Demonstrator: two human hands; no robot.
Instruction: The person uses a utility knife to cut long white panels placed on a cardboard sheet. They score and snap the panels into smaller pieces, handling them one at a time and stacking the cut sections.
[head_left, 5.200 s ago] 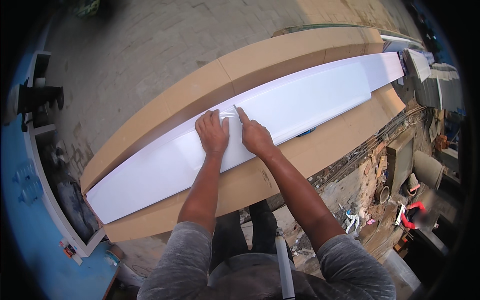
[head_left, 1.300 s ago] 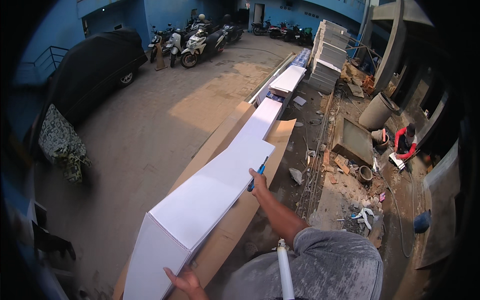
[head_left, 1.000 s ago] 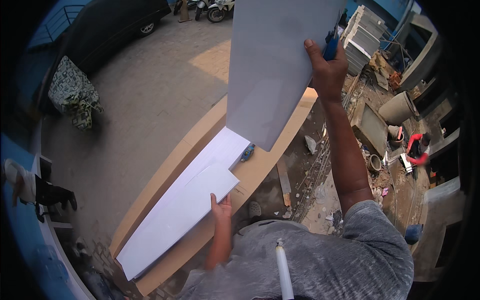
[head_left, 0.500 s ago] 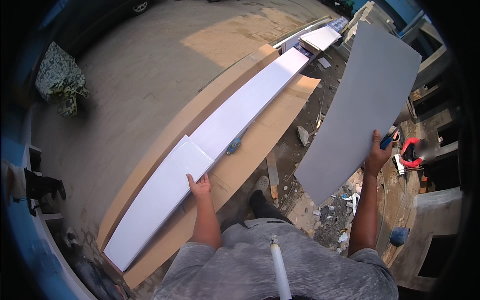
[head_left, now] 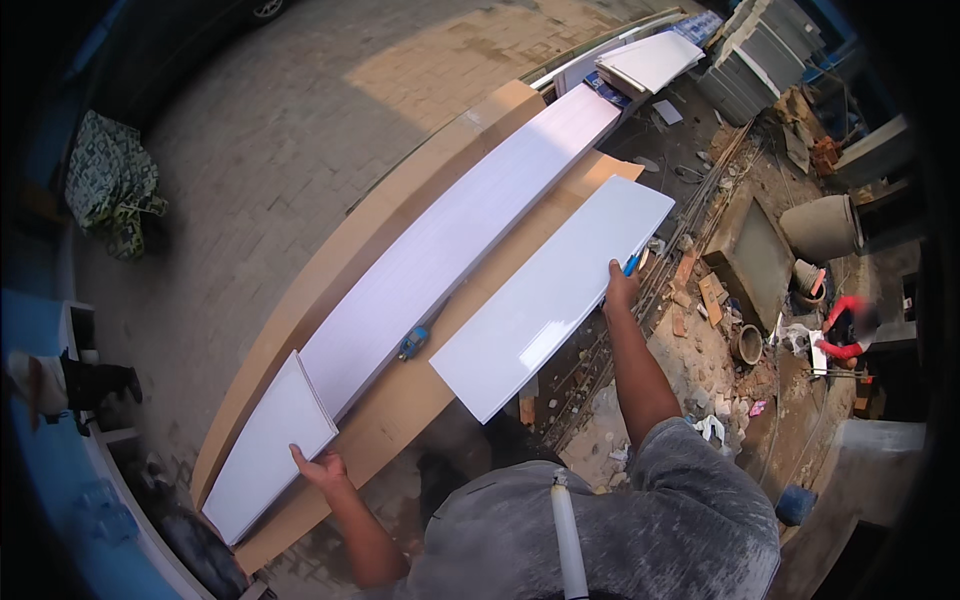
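My right hand [head_left: 622, 285] grips the right edge of a glossy white panel [head_left: 560, 290], held out over the cardboard. A slim blue tool [head_left: 631, 264] is in the same hand; its exact kind is unclear. My left hand [head_left: 322, 468] is closed on the near edge of a shorter white panel [head_left: 265, 455], thumb on top and the other fingers partly hidden. That panel lies on the left end of a long stack of white panels [head_left: 440, 230]. Between the stack and the glossy panel, a blue tape measure [head_left: 412, 342] rests on the cardboard.
Brown cardboard [head_left: 375, 430] spreads beneath the stack, with a raised strip along its far side. Shorter panels [head_left: 650, 62] are piled at the far end. Rubble, bricks and a concrete slab [head_left: 755, 250] lie to the right, where a person in red [head_left: 848, 328] is low down.
The panel in my right hand has swung down and left, its shiny white face now showing instead of grey. My left hand and the shorter panel have shifted toward the stack's lower left end.
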